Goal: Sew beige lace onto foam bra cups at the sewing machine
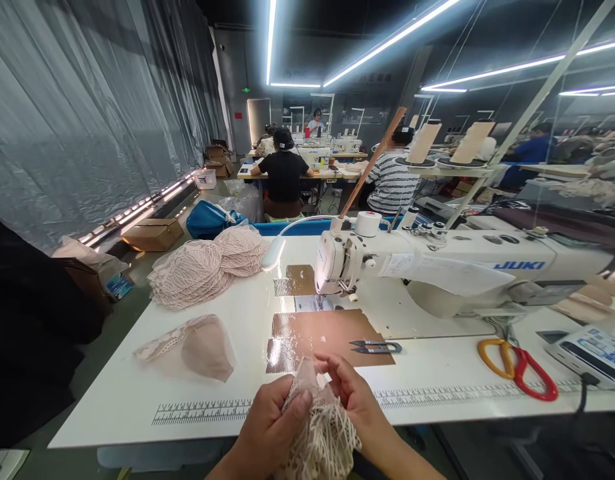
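Observation:
Both hands grip one beige lace piece at the front edge of the white sewing table. My left hand pinches its left side with the thumb on top. My right hand curls around its right side. Ahead stands a white JUKI sewing machine with its needle area over a brown taped patch. Thread snips lie just beyond my right hand.
A folded lace cup lies at the left, and stacks of lace pieces sit farther back. Orange and red scissors and a control panel are at the right. Other people sit at machines behind. A grey curtain hangs on the left.

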Demonstrator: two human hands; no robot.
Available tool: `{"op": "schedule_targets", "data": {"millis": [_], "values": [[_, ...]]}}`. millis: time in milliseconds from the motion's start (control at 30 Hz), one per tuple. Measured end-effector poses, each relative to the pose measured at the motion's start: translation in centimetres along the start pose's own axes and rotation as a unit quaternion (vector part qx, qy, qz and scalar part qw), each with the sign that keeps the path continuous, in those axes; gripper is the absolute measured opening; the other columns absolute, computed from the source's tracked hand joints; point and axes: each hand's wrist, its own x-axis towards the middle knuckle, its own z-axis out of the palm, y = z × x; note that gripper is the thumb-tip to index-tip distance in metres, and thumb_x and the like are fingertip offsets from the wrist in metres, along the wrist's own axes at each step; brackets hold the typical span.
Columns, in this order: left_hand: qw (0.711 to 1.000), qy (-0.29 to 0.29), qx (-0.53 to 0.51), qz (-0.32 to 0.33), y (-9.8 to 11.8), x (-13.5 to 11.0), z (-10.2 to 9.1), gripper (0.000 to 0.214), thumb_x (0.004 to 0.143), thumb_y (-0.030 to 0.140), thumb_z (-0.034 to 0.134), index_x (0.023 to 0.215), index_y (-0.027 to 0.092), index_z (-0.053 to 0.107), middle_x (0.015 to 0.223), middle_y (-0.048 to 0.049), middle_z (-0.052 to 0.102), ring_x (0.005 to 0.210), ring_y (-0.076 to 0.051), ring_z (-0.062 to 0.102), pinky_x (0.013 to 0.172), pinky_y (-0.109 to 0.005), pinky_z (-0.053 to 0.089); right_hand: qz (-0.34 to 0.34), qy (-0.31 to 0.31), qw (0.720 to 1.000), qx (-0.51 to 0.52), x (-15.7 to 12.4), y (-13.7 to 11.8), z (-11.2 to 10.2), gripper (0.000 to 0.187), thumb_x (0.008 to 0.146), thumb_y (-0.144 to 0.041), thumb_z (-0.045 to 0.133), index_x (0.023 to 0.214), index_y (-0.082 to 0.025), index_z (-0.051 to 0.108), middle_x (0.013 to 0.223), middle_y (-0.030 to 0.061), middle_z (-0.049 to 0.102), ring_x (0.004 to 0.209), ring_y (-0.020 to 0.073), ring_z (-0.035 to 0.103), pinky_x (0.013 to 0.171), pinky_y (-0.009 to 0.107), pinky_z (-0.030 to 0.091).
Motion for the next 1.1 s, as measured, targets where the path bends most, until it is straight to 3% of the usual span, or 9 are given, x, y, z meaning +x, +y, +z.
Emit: {"op": "schedule_targets", "data": {"millis": [67, 133, 200, 367, 633, 833, 967, 1033, 1100], "values": [[1.0, 0.02, 0.005, 0.006, -0.3, 0.1, 0.0, 0.044, 0.092, 0.051, 0.045, 0.071, 0.014, 0.054, 0.067, -0.0012, 0.046, 0.065, -0.013, 0.041, 0.061, -0.023, 0.036, -0.041, -0.073, 0.995, -0.06, 0.0, -0.4, -0.6, 0.034, 0.079, -0.05, 0.067, 0.089, -0.018, 0.067, 0.085, 0.0035, 0.057, 0.067, 0.0129, 0.047, 0.064, 0.025, 0.04], [1.0, 0.03, 0.0, 0.005, -0.4, 0.2, -0.1, 0.044, 0.092, 0.051, 0.044, 0.071, 0.014, 0.053, 0.066, -0.0009, 0.045, 0.065, -0.013, 0.04, 0.061, -0.023, 0.035, -0.052, -0.138, 0.986, -0.071, 0.0, -1.0, -1.1, 0.053, 0.088, -0.061, 0.045, 0.072, -0.015, 0.066, 0.073, 0.0045, 0.055, 0.073, 0.0172, 0.049, 0.069, 0.029, 0.04], [1.0, 0.029, -0.005, 0.005, -0.4, 0.3, -0.3, 0.043, 0.092, 0.05, 0.044, 0.071, 0.014, 0.055, 0.066, -0.001, 0.045, 0.064, -0.013, 0.04, 0.061, -0.023, 0.036, -0.032, -0.16, 0.986, -0.034, -0.1, -1.5, -1.3, 0.066, 0.088, -0.07, 0.034, 0.077, -0.014, 0.068, 0.075, 0.0061, 0.056, 0.079, 0.0209, 0.052, 0.073, 0.032, 0.041], [1.0, 0.011, -0.013, 0.002, 0.0, 0.3, -0.3, 0.044, 0.092, 0.05, 0.046, 0.07, 0.014, 0.054, 0.066, -0.0018, 0.047, 0.063, -0.012, 0.04, 0.059, -0.023, 0.035, 0.022, -0.14, 0.989, 0.035, -0.1, -1.5, -0.6, 0.047, 0.07, -0.055, 0.073, 0.093, -0.014, 0.07, 0.086, 0.0051, 0.06, 0.08, 0.0194, 0.053, 0.073, 0.029, 0.04], [0.994, 0.054, -0.09, -0.038, 0.9, 0.4, 0.3, 0.045, 0.086, 0.052, 0.055, 0.064, 0.014, 0.058, 0.061, -0.0019, 0.053, 0.063, -0.014, 0.046, 0.059, -0.022, 0.039, 0.047, -0.153, 0.98, 0.119, 0.1, -0.9, -0.2, 0.038, 0.076, -0.048, 0.07, 0.072, -0.01, 0.068, 0.066, 0.0008, 0.051, 0.059, 0.0091, 0.042, 0.057, 0.022, 0.029], [0.902, 0.084, -0.391, -0.163, 0.5, 0.2, 0.4, 0.028, 0.082, 0.044, 0.064, 0.079, 0.016, 0.068, 0.077, -0.005, 0.068, 0.086, -0.023, 0.064, 0.088, -0.035, 0.048, 0.019, 0.007, 0.976, 0.215, 0.1, -0.6, -1.3, 0.038, 0.068, -0.05, 0.076, 0.068, -0.013, 0.067, 0.06, 0.0015, 0.057, 0.056, 0.0116, 0.048, 0.056, 0.024, 0.035], [0.844, -0.017, -0.525, -0.113, -1.0, 0.2, 0.7, 0.066, 0.078, 0.06, 0.061, 0.129, 0.019, 0.056, 0.124, -0.0141, 0.062, 0.125, -0.033, 0.05, 0.11, -0.046, 0.032, -0.055, 0.046, 0.985, 0.159, 0.3, -1.3, -1.6, 0.034, 0.075, -0.049, 0.07, 0.075, -0.015, 0.071, 0.07, 0.0034, 0.062, 0.067, 0.0155, 0.054, 0.066, 0.028, 0.042], [0.869, -0.031, -0.481, -0.112, -1.3, 0.2, 1.3, 0.074, 0.075, 0.057, 0.066, 0.137, 0.02, 0.048, 0.128, -0.0141, 0.06, 0.127, -0.035, 0.048, 0.109, -0.047, 0.034, -0.108, 0.013, 0.991, 0.079, 0.5, -1.6, -1.4, 0.034, 0.078, -0.048, 0.067, 0.076, -0.014, 0.073, 0.076, 0.0044, 0.064, 0.073, 0.0165, 0.055, 0.071, 0.028, 0.042], [0.932, 0.005, -0.34, -0.123, -1.0, 0.2, 2.0, 0.064, 0.077, 0.046, 0.07, 0.133, 0.023, 0.052, 0.119, -0.011, 0.065, 0.12, -0.035, 0.053, 0.101, -0.046, 0.043, -0.139, -0.021, 0.989, 0.038, 0.6, -1.6, -0.9, 0.036, 0.078, -0.048, 0.067, 0.074, -0.014, 0.074, 0.076, 0.0041, 0.064, 0.075, 0.0162, 0.054, 0.072, 0.028, 0.04]]}}
